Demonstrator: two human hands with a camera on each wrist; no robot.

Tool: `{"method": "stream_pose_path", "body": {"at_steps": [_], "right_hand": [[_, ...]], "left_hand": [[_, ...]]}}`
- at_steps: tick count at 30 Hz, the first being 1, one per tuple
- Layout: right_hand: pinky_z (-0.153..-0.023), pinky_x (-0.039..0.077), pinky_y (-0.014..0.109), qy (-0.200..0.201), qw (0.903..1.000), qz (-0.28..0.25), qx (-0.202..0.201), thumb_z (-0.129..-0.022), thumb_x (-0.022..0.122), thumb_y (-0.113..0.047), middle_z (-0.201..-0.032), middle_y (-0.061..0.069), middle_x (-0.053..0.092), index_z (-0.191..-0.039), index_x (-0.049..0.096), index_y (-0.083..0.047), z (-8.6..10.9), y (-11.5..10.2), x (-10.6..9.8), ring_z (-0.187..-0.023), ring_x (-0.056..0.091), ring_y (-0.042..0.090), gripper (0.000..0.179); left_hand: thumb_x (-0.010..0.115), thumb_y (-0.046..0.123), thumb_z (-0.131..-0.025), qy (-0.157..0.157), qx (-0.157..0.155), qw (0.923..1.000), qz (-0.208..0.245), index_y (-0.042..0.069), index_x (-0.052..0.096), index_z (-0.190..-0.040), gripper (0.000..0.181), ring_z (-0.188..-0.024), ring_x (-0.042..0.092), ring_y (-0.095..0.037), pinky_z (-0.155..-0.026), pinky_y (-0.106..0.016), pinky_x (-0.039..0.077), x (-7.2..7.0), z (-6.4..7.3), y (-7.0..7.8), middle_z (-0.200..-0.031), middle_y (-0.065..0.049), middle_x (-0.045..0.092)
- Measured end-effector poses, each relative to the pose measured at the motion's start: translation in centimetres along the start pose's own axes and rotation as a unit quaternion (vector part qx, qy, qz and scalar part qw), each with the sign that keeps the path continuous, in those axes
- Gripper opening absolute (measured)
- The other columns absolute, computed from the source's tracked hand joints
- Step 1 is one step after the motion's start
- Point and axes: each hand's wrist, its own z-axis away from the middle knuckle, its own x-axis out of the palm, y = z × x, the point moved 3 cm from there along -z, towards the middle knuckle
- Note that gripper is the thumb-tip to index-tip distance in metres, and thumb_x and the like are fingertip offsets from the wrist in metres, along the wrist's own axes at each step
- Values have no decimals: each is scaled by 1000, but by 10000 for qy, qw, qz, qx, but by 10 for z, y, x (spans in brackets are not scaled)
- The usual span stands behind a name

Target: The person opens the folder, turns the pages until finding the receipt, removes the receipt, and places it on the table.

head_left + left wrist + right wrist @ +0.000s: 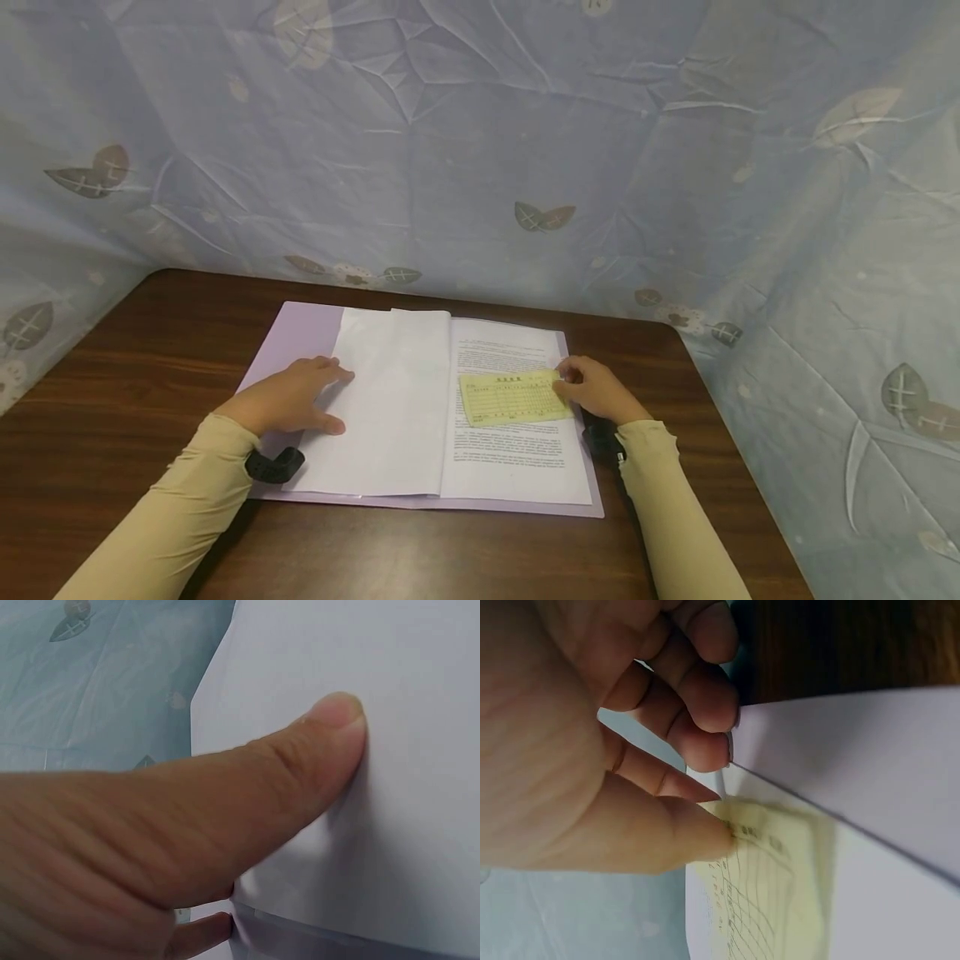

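A lilac folder (307, 333) lies open on the table with white sheets in it. My left hand (292, 398) rests on the blank white page (390, 400) of the left side, fingers spread and thumb extended; in the left wrist view the thumb (300, 757) lies over the paper. Over the printed page (510, 475) on the right lies a yellow form slip (510, 400) with a ruled table. The thumb and forefinger of my right hand (596, 390) pinch the slip's right end. In the right wrist view the other fingers (697, 712) curl near the folder's edge.
The dark brown wooden table (112, 375) extends to both sides and in front of the folder. A bluish patterned cloth (465, 150) hangs behind the table and along its right side. Black wrist devices (273, 465) sit by both sleeves.
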Motion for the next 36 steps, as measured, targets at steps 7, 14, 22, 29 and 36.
{"method": "stream_pose_path", "body": {"at_steps": [7,14,22,29,36], "right_hand": [[-77,47,35,103,9999,-98,-12,-98,69,-18,-100,6,66,-106,71,-8,3,2,-4,-89,57,22,13],[-78,58,38,120,9964,-839,-90,-102,66,-15,-100,9,70,-110,71,-6,16,17,-23,-88,67,23,13],[-75,58,39,262,9944,-1025,42,-103,66,-29,-95,9,69,-112,71,-5,38,58,-67,-84,65,25,26],[-71,56,35,233,9963,-776,301,-106,60,-31,-91,7,65,-120,67,1,61,110,-94,-79,64,18,36],[-77,56,35,356,9958,-547,646,-108,56,-28,-100,11,67,-122,63,7,79,132,-106,-87,64,16,38]], "left_hand": [[86,45,-81,0,-25,10000,-13,-2,54,-145,85,-143,34,-58,-114,-69,31,0,1,1,-153,-39,40],[86,44,-82,-14,-27,10000,-73,-3,54,-145,84,-143,33,-58,-114,-69,30,0,1,3,-153,-39,39],[86,43,-82,-45,-72,9999,-63,-2,54,-145,84,-143,33,-58,-115,-69,30,-1,1,4,-153,-38,39],[87,44,-81,-44,-90,9999,-32,-2,54,-145,85,-143,33,-59,-114,-70,30,-1,1,3,-153,-40,39],[87,45,-81,-60,-176,9998,18,-1,52,-147,87,-144,32,-58,-114,-70,29,-1,1,2,-154,-39,38]]}}
